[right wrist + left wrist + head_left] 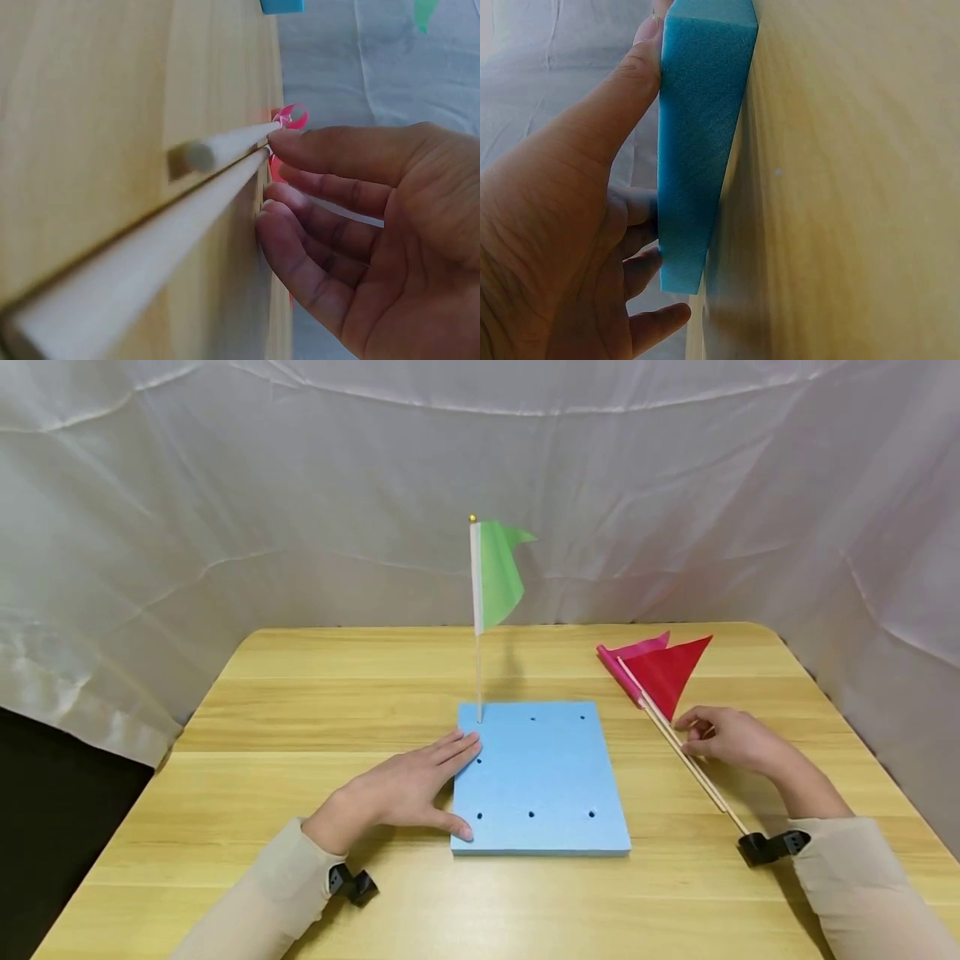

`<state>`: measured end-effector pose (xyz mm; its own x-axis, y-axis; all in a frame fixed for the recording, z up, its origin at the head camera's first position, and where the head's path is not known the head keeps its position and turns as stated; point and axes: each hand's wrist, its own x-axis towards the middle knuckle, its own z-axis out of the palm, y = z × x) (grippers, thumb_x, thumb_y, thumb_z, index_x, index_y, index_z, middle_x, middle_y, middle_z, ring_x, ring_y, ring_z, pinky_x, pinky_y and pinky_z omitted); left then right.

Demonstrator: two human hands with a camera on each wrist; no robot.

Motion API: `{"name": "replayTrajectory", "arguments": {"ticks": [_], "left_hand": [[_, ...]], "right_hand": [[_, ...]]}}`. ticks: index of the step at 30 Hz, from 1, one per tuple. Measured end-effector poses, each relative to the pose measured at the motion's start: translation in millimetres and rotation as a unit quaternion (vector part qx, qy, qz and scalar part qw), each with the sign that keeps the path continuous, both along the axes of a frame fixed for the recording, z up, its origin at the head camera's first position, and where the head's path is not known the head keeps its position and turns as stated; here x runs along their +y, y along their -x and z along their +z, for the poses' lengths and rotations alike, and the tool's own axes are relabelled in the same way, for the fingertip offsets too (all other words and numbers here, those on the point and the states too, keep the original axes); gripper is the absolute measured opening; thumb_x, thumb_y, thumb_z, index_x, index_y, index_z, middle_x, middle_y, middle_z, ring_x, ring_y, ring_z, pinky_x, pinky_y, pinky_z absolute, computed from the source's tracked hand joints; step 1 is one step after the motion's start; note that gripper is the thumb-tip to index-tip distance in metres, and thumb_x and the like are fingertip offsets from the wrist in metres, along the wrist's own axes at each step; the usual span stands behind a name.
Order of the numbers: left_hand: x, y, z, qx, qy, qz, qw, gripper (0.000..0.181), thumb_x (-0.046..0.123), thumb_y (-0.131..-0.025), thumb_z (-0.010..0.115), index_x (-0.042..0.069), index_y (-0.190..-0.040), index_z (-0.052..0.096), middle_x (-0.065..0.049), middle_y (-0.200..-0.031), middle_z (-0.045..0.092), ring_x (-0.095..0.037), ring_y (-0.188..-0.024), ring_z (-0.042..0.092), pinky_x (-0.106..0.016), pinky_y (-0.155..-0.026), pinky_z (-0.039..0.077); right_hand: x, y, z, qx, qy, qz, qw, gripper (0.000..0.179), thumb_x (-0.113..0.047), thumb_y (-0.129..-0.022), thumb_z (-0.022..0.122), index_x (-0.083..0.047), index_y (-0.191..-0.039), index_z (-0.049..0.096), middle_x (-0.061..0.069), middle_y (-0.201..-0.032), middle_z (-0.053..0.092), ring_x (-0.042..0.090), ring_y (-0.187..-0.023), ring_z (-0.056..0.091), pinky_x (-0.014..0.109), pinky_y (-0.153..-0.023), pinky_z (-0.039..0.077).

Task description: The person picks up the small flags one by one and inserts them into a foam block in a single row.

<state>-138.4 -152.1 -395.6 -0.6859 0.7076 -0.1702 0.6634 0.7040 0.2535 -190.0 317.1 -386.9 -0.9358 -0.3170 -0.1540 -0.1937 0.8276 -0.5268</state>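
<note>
A light blue foam board (538, 777) with several small holes lies on the table. My left hand (408, 785) rests on its left edge, thumb and fingers spread; the board's side (697, 150) fills the left wrist view. Upright in the back-left hole stands a green flag (497, 577) on a thin stick. To the right, a red flag (667, 672) and a pink flag (626, 668) lie together, their wooden sticks (693, 768) side by side. My right hand (731, 739) is beside these sticks, fingers loosely bent, thumb tip at a stick (232, 146); no clear grip shows.
The wooden table (315, 710) has a far edge along a pale grey curtain (360, 510), which also hangs at both sides. A dark area (52, 810) shows past the table's left edge. Small black cameras (352, 885) sit on both wrists.
</note>
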Motion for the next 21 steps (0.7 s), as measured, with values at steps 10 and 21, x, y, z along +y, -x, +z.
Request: {"name": "replayTrajectory", "arguments": {"ticks": [10,21], "left_hand": [[0.7,0.0,-1.0,-0.003,0.006,0.002,1.0000,0.114,0.088,-0.075,0.043,0.021,-0.159,0.005,0.006,-0.164,0.002,-0.014,-0.148,0.001,-0.042,-0.114,0.028],[0.4,0.8,0.0,-0.002,0.004,0.004,1.0000,0.115,0.088,-0.075,0.043,0.020,-0.159,0.005,0.005,-0.164,0.002,-0.013,-0.148,0.000,-0.041,-0.114,0.028]], "right_hand": [[1.8,-1.0,-1.6,0.002,-0.031,-0.009,0.9995,0.024,-0.003,-0.083,0.064,0.004,-0.106,0.060,0.003,-0.080,0.055,0.019,-0.070,0.048,0.031,-0.060,0.040],[5.6,0.7,-0.8,-0.015,-0.029,-0.031,0.9990,0.028,-0.006,-0.081,0.069,0.006,-0.102,0.057,0.006,-0.081,0.055,0.020,-0.071,0.050,0.032,-0.061,0.043]]}}
